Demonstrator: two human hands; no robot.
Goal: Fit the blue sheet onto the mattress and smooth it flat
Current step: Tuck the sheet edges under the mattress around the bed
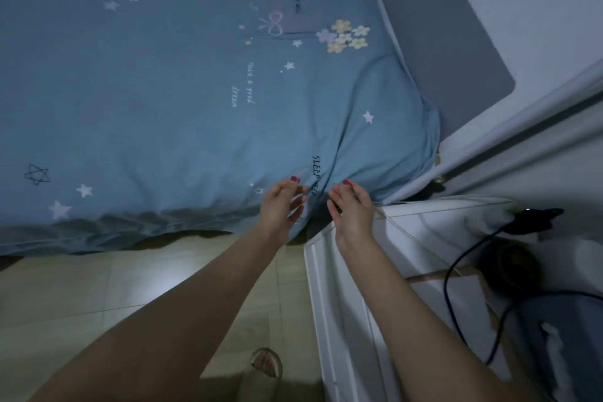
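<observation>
Reaching left hand point(283, 202), right hand point(350, 206), blue sheet point(163, 91) corner

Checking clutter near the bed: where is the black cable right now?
In the head view the black cable is at the right, looping over the white furniture beside the bed's near corner, right of the right hand.

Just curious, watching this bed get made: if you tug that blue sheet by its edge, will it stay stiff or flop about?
Probably floppy: the blue sheet already bunches into soft folds near the left hand and right hand. It likely weighs little, since its edge droops loosely toward the floor. It may slide easily rather than hold shape.
</observation>
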